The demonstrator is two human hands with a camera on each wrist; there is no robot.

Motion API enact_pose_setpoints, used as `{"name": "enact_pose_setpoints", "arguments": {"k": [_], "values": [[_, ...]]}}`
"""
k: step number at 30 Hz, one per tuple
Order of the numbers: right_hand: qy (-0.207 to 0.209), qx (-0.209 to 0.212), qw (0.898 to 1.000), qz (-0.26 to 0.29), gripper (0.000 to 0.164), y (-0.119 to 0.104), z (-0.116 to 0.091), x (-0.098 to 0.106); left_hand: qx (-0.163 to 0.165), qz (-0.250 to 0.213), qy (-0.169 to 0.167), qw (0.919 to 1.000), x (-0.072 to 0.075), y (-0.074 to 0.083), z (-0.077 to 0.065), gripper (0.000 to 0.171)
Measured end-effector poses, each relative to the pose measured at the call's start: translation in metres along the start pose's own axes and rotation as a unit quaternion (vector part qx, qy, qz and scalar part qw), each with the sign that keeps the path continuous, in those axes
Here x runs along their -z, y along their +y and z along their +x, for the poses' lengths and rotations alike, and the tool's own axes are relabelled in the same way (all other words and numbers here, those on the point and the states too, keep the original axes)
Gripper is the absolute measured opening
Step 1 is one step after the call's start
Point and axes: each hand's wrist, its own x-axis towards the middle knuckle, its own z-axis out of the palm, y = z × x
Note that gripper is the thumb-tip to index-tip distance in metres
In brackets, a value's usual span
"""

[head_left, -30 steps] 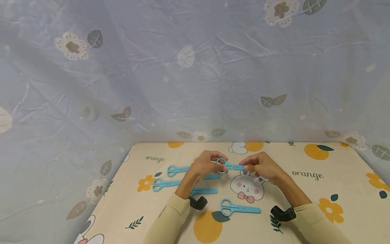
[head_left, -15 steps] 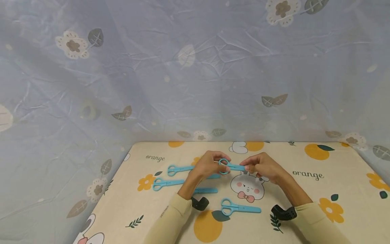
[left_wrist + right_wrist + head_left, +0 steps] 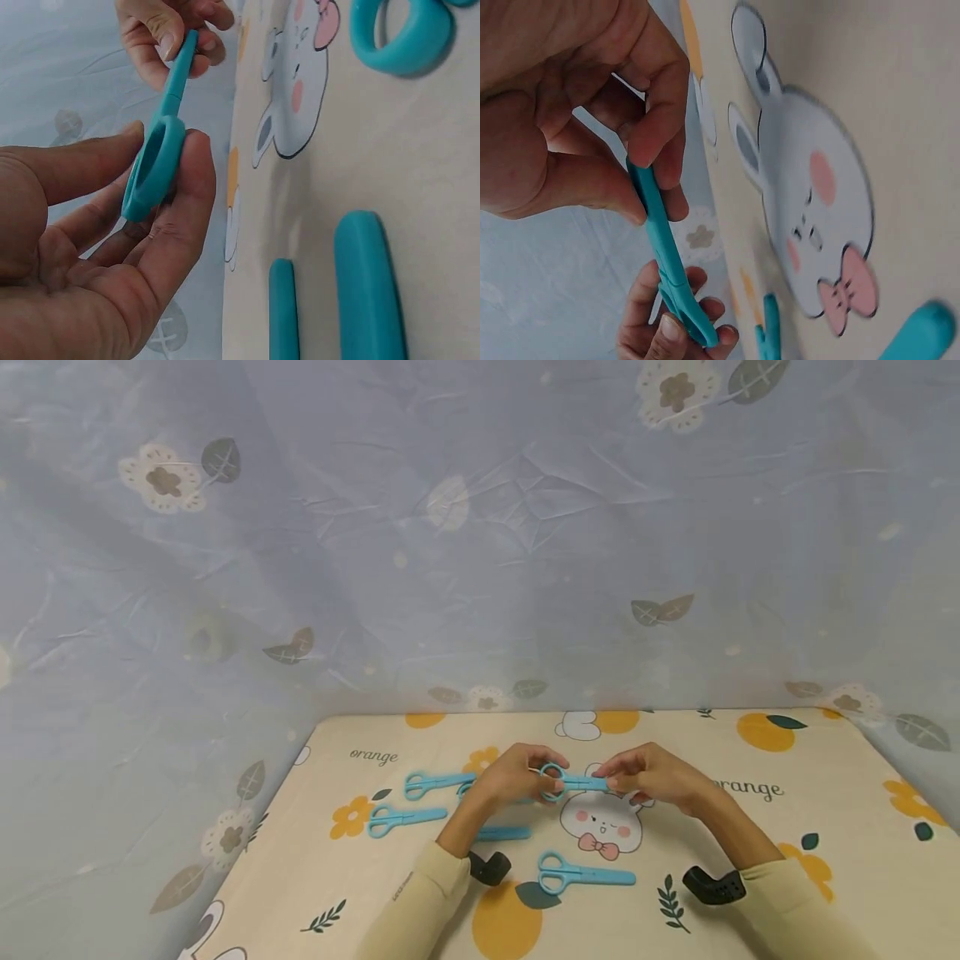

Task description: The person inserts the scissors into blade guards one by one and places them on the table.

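Light blue scissors (image 3: 573, 782) with a matching blade cover (image 3: 662, 229) over the blades are held level above the table, between both hands. My left hand (image 3: 513, 777) pinches the finger loops (image 3: 155, 166) between thumb and fingers. At the opposite end, my right hand (image 3: 663, 779) grips the tip of the cover between thumb and fingers. In the right wrist view the cover meets the handle part with only a thin seam. The blades themselves are hidden inside.
More blue scissors lie on the patterned tablecloth (image 3: 360, 877): a front pair (image 3: 588, 875), a left pair (image 3: 408, 818), and a far pair (image 3: 438, 783). Others are partly hidden beneath my left forearm. A pale floral curtain (image 3: 480, 568) hangs behind the table.
One second ago a gap showed between the handle part and the cover. The left hand moved right and the gap closed. Since then the head view has shifted slightly; both hands keep their hold.
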Motion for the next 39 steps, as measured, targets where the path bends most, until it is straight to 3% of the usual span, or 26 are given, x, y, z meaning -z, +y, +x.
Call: {"name": "enact_pose_setpoints", "arguments": {"k": [9, 20, 29, 33, 39], "values": [[0.014, -0.032, 0.999, -0.009, 0.025, 0.010, -0.003, 0.005, 0.002, 0.058, -0.008, 0.9983, -0.004, -0.004, 0.011, 0.031], [0.013, -0.029, 0.999, -0.010, 0.022, 0.022, -0.005, 0.002, -0.004, 0.100, -0.001, 0.9950, -0.007, -0.013, 0.014, 0.029], [0.027, -0.014, 0.999, -0.035, 0.021, 0.026, -0.008, -0.002, -0.015, 0.189, -0.009, 0.9819, -0.009, -0.013, 0.013, 0.029], [0.031, -0.014, 0.998, -0.048, 0.020, 0.026, -0.010, -0.004, -0.017, 0.198, -0.008, 0.9800, -0.009, -0.015, 0.012, 0.028], [0.036, -0.014, 0.998, -0.057, 0.020, 0.026, -0.012, -0.004, -0.037, 0.241, -0.009, 0.9697, -0.008, -0.015, 0.010, 0.028]]}}
